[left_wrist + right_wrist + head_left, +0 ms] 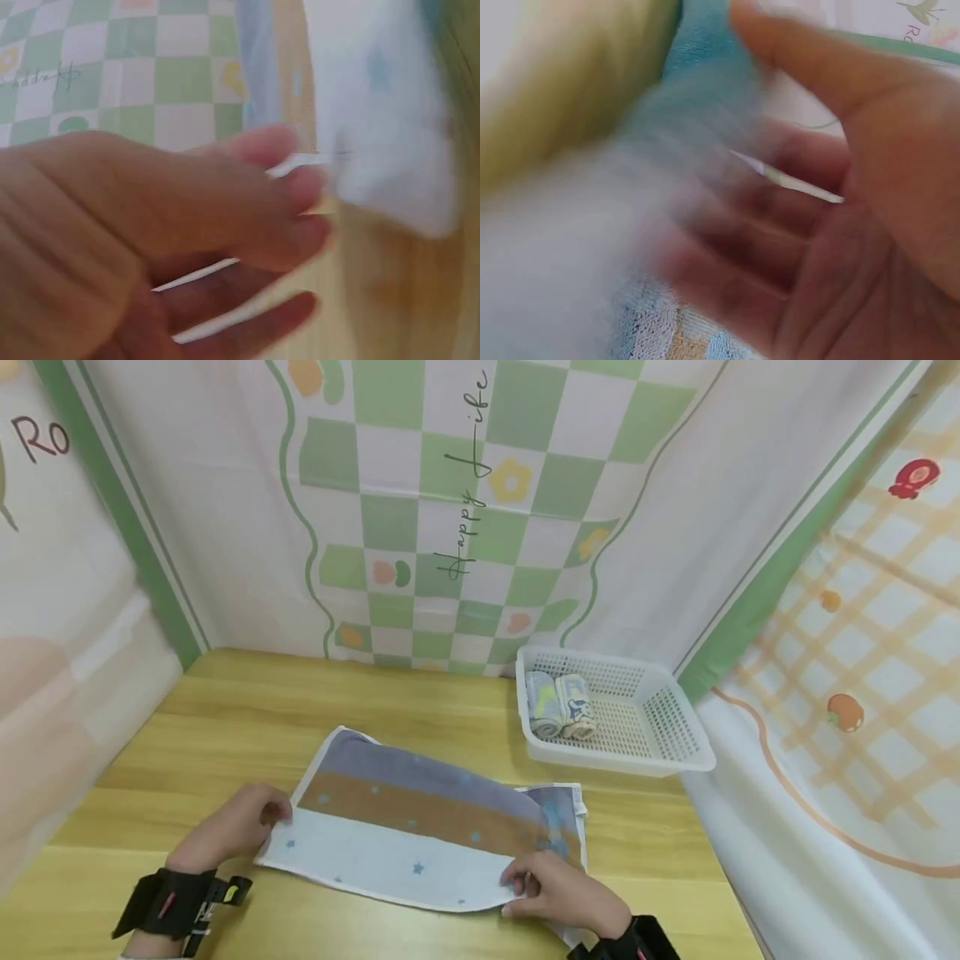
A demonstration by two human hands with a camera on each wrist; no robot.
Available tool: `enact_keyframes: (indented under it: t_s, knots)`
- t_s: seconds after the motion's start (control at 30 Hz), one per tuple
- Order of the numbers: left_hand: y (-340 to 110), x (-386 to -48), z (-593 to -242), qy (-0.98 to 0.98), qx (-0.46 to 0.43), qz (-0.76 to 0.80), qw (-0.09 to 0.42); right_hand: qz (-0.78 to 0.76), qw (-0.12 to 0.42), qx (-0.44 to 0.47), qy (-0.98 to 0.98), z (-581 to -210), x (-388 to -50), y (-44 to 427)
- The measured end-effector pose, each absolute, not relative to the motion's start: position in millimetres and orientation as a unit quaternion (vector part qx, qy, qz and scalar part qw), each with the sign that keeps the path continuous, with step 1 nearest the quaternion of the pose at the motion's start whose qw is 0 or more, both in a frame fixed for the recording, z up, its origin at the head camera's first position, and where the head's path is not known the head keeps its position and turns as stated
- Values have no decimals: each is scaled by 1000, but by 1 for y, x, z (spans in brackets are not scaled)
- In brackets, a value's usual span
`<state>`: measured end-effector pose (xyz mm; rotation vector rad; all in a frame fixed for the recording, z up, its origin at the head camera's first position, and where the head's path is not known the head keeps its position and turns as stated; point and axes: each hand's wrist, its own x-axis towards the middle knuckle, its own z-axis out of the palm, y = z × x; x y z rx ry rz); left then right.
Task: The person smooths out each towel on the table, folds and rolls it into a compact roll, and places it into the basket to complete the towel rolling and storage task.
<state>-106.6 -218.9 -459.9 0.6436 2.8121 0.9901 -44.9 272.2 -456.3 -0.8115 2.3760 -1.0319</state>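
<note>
A striped towel [420, 827], grey, brown and white with small blue stars, lies spread over the wooden table, its right part folded with a corner showing beneath. At its left edge my left hand [236, 827] pinches the border between thumb and fingers; the left wrist view shows this hand [187, 217] beside the blurred white cloth [382, 112]. My right hand [562, 893] pinches the front edge near the right end. In the right wrist view the hand [817, 202] has curved fingers, with blurred cloth [555, 262] in front of them.
A white plastic basket [675, 760] stands at the back right of the table [247, 710], with two rolled cloths [543, 706] side by side in its left end. Printed curtains [465, 527] hang behind the table and along both sides.
</note>
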Motion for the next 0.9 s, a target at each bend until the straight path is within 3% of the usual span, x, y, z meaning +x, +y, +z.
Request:
enact_keyframes:
  t_s: [0.07,0.27,0.37,0.7,0.9]
  knots:
    - [-215,-108,-453,928,192,316,38,-378,222,-279,854,-455,-48,278]
    - [-181,-140,-441,921,225,317,8,-282,71,-199,936,-444,-90,294]
    - [-159,-163,-449,912,257,320,3,-231,24,-151,961,-450,-108,298]
    - [-127,-196,-474,934,246,255,51,-179,-25,-145,973,-482,-126,290]
    - [-124,-194,-477,944,238,222,60,-154,-11,-103,983,-483,-128,295]
